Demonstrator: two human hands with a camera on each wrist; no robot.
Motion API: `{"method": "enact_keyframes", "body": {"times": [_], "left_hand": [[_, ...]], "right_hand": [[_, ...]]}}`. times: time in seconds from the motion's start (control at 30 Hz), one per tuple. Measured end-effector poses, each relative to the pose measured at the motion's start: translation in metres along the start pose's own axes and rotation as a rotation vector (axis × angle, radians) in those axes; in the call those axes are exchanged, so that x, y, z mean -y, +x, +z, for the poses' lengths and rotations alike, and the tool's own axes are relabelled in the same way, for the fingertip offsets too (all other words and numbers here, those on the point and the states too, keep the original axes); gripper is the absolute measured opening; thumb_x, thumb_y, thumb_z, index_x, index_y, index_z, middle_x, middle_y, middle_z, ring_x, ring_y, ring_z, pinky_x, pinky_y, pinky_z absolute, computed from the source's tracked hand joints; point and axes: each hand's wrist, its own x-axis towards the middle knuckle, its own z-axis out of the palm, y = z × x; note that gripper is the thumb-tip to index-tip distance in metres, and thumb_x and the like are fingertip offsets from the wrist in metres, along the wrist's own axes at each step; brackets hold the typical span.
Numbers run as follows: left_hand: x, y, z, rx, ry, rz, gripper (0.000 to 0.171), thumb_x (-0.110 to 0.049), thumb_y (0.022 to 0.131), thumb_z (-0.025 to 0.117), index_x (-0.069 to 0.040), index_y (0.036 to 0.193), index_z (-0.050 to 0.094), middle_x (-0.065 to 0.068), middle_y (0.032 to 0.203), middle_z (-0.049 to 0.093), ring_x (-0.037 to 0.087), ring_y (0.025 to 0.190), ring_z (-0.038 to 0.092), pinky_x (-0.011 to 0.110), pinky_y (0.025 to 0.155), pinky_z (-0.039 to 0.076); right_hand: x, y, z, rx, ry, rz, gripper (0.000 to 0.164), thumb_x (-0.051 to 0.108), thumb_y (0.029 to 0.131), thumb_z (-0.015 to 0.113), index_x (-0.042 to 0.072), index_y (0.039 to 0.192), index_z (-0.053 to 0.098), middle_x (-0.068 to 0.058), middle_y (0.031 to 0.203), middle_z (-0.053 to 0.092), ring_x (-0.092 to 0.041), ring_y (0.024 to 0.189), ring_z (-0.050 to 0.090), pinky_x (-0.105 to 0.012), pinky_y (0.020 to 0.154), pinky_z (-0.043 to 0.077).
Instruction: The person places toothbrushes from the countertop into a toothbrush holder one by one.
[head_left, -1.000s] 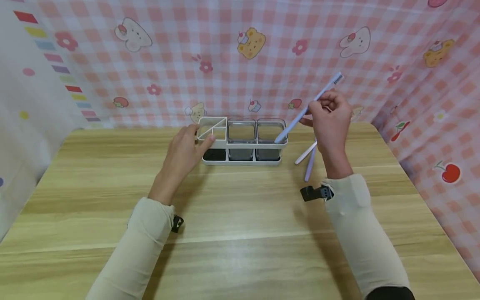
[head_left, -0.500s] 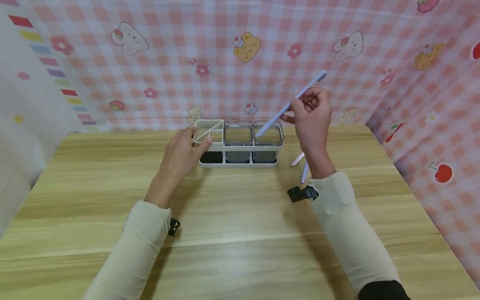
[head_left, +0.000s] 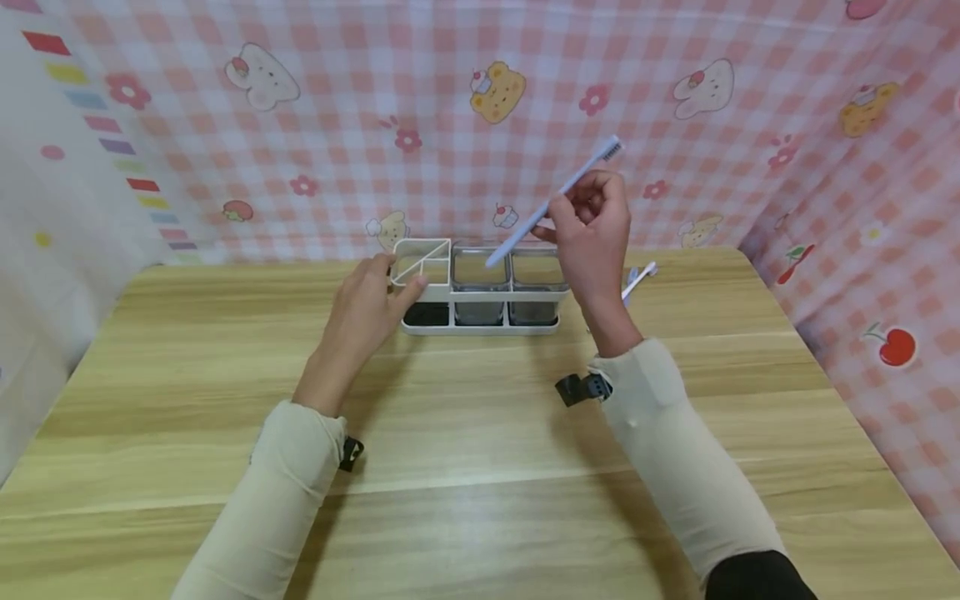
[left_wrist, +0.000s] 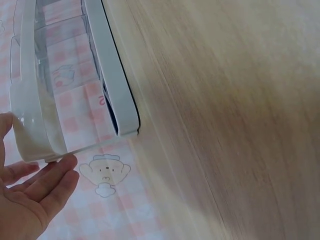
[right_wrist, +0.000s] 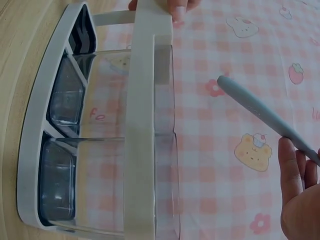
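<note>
A white toothbrush holder stands on the table, with a divided white section at its left and two clear cups to the right. My left hand grips its left end, thumb on the top rim; in the left wrist view the fingers touch the end of the rack. Above the cups, my right hand pinches a light blue toothbrush. It slants, bristles up at the right and handle end down over the middle cup. In the right wrist view the handle is apart from the holder.
Behind my right wrist lie toothbrushes on the wooden table, mostly hidden by the hand. A pink checked cloth hangs at the back edge and continues along the right side.
My right hand has moved left with the toothbrush, its handle end passing from over the right cup to over the middle cup. My left hand keeps its place on the holder.
</note>
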Motion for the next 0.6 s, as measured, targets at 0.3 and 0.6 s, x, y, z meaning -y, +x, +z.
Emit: {"method": "enact_keyframes", "body": {"times": [0.3,0.6], "left_hand": [[0.0,0.001,0.001,-0.028,0.004,0.019,0.056,-0.037,0.1,0.066,0.006,0.133,0.054,0.021,0.115,0.06,0.035,0.103,0.06,0.05,0.087,0.051],[0.0,0.0,0.0,-0.024,0.005,0.016,0.055,-0.039,0.1,0.064,0.006,0.132,0.055,0.021,0.115,0.06,0.035,0.103,0.06,0.05,0.086,0.05]], "right_hand": [[-0.001,0.001,0.014,0.036,-0.022,-0.012,0.015,-0.004,0.096,0.055,0.005,0.105,0.047,-0.009,0.093,0.051,-0.019,0.079,0.059,-0.032,0.067,0.061],[-0.006,-0.005,0.028,0.077,-0.05,0.026,0.016,-0.003,0.095,0.054,0.005,0.108,0.047,-0.009,0.095,0.053,-0.019,0.083,0.06,-0.034,0.069,0.061]]}}
